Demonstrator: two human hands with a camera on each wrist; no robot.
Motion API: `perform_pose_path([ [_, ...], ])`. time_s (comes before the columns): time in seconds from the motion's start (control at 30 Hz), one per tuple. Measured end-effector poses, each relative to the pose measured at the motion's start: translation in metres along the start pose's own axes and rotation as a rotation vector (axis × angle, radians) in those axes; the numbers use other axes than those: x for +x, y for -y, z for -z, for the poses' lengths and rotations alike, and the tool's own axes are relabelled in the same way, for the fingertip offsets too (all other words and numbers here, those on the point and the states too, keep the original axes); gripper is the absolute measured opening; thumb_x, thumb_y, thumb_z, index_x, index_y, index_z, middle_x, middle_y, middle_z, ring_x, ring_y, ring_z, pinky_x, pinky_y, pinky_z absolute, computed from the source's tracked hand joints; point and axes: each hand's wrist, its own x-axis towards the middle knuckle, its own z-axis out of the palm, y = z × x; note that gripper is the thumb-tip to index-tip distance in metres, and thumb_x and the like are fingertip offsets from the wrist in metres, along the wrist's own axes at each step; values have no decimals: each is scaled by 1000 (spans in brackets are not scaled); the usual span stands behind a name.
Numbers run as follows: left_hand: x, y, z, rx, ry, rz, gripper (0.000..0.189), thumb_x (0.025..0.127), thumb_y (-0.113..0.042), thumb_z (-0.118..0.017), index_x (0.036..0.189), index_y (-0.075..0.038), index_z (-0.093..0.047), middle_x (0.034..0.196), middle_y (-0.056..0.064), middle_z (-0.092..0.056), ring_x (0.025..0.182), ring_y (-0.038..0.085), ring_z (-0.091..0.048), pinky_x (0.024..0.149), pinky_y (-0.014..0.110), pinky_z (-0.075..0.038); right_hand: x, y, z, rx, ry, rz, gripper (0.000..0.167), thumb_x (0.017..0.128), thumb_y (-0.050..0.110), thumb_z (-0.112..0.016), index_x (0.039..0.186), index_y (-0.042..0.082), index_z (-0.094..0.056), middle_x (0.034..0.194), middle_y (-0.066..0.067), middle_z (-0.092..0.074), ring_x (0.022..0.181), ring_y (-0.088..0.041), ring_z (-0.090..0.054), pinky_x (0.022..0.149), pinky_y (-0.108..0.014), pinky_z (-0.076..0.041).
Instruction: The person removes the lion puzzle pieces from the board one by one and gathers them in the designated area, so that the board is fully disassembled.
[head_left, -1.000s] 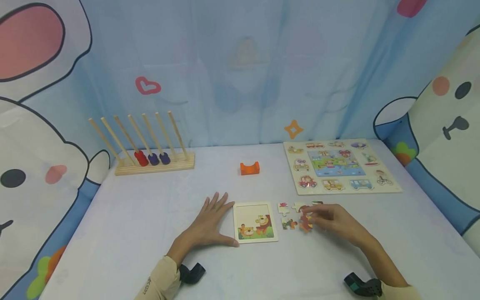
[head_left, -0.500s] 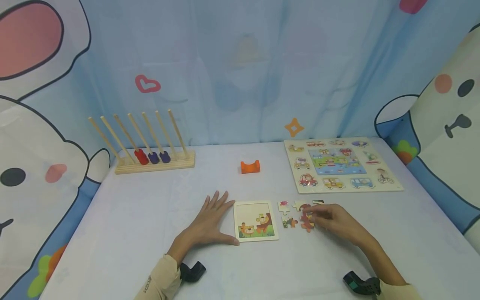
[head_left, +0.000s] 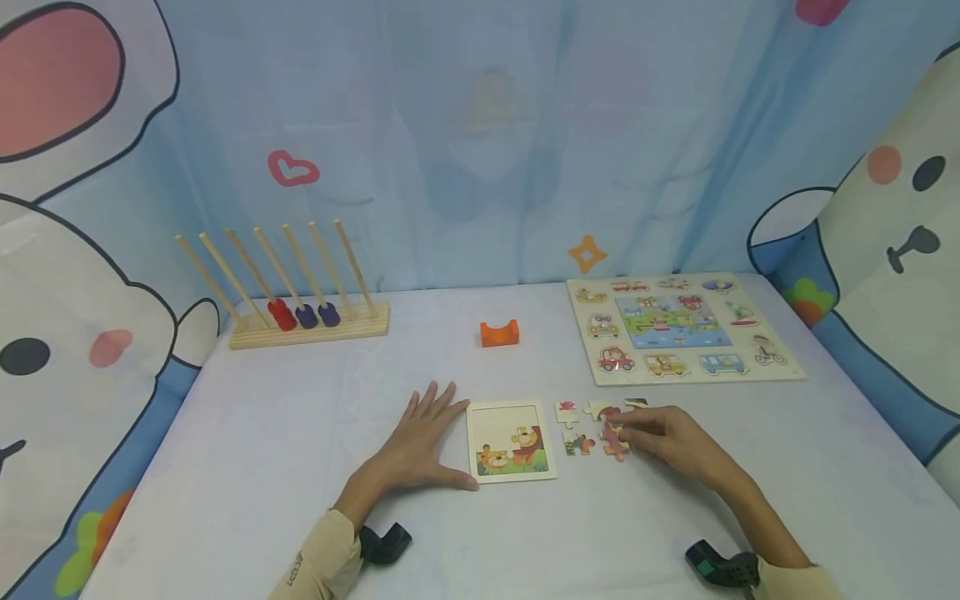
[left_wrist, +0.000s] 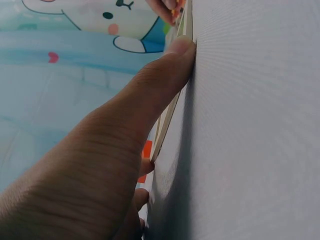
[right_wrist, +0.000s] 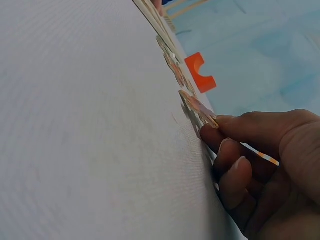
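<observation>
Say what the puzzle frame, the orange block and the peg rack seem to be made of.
Puzzle frame: probably thin wood or board, matte; its pale tan edge looks layered in the left wrist view.
Orange block: painted wood or plastic; its smooth, even colour leaves that open.
Peg rack: likely bare wood, unpainted; base and pegs are natural tan.

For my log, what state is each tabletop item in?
Square pale wooden tray: partly filled
Reddish jigsaw piece: pinched by right hand
Other flat multicoloured jigsaw pieces: loose
Pale wooden peg rack: three pegs beaded
Orange notched block: notch upward
Large cream rectangular board: lying flat
</observation>
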Motion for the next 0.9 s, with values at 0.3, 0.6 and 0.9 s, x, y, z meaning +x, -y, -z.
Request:
perform_pose_path([
  [0.3,-1,-1,0,17,-12,-10,112,62,-72,-73,151,-18,-31,161,5,-10,148,26,2,119,48,2,-1,-3,-2,33,-18,-37,29,90,15,-66,119,13,-67,99,-9,-66,71,-13,-56,56,-23,-48],
  [0.6,-1,-2,2,16,-8,-2,112,62,-71,-73,151,-18,-31,161,4,-10,148,25,2,119,48,3,1,-4,-5,61,-20,-50,28,89,17,-67,117,13,-67,85,-4,-63,55,-12,-52,45,-24,-45],
  [0.9,0,0,0,13,-8,-6,113,61,-73,-73,151,-19,-30,162,4,-9,148,25,3,119,48,3,0,-6,-4,84,-14,-46,25,90,14,-66,115,11,-67,93,-8,-67,54,-13,-53,44,-26,-48],
])
